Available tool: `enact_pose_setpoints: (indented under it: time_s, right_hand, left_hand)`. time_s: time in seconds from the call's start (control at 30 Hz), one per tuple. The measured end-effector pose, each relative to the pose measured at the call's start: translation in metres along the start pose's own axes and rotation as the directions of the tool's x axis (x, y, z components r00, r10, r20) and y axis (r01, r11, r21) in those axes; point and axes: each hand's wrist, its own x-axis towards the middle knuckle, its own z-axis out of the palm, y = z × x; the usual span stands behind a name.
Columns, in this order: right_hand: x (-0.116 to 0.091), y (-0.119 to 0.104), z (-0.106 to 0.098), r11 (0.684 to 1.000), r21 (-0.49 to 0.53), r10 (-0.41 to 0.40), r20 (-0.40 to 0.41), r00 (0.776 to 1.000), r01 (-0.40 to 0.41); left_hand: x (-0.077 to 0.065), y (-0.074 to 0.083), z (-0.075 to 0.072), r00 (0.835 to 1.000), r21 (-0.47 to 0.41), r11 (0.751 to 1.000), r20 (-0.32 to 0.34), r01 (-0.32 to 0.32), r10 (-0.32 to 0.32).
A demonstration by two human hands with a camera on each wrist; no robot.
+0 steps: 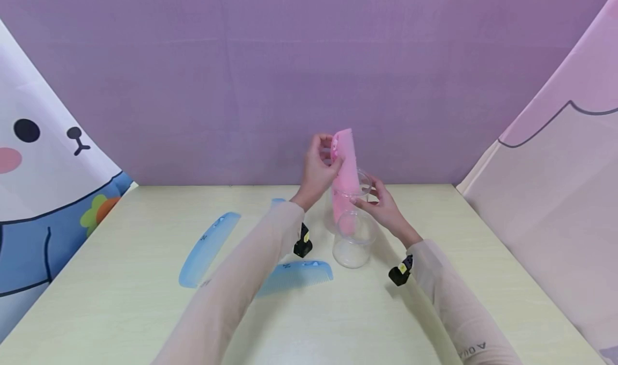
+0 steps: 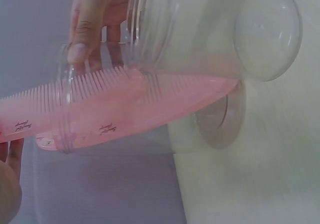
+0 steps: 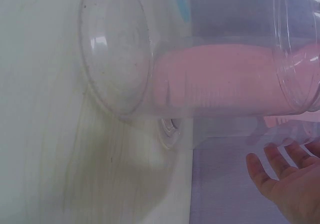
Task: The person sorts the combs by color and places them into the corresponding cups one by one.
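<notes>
My left hand (image 1: 319, 170) pinches a pink comb (image 1: 346, 158), held upright at the mouth of the rear clear plastic jar (image 1: 363, 185). The held comb's lower end overlaps a second pink comb (image 2: 165, 106) standing inside that jar, as the left wrist view shows. Around the rear jar near its rim, my right hand (image 1: 387, 210) has its thumb in front and its fingers behind. Another clear jar (image 1: 352, 253) stands just in front. Through its wall, pink shows in the right wrist view.
A blue comb (image 1: 208, 251) lies on the table to the left. Another blue comb (image 1: 301, 275) lies in front, partly under the left sleeve. The tip of a third blue piece (image 1: 277, 201) peeks out behind that arm. A purple backdrop (image 1: 241, 86) rises behind the table.
</notes>
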Motion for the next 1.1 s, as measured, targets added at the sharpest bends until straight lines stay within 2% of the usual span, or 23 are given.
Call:
enact_pose_setpoints:
  time_s: [0.13, 0.43, 0.87, 1.1]
  right_hand:
    - [-0.001, -0.001, 0.0, 1.0, -0.002, 0.013, 0.004, 1.0, -0.013]
    - [-0.001, -0.002, 0.0, 1.0, -0.006, 0.011, 0.012, 1.0, -0.011]
    - [-0.001, -0.001, 0.001, 1.0, -0.008, -0.008, 0.009, 1.0, 0.008]
    - [-0.002, -0.004, 0.0, 1.0, -0.017, -0.005, 0.008, 1.0, 0.005]
  left_hand:
    - [-0.001, -0.006, 0.003, 1.0, 0.011, 1.0, 0.022, -0.001, 0.001]
    - [-0.007, -0.014, 0.006, 0.994, 0.12, 0.991, 0.077, 0.062, -0.071]
    - [-0.011, -0.018, 0.005, 0.979, 0.22, 0.967, 0.126, 0.128, -0.158]
    - [-0.01, -0.02, 0.001, 0.983, 0.268, 0.96, 0.136, 0.085, -0.125]
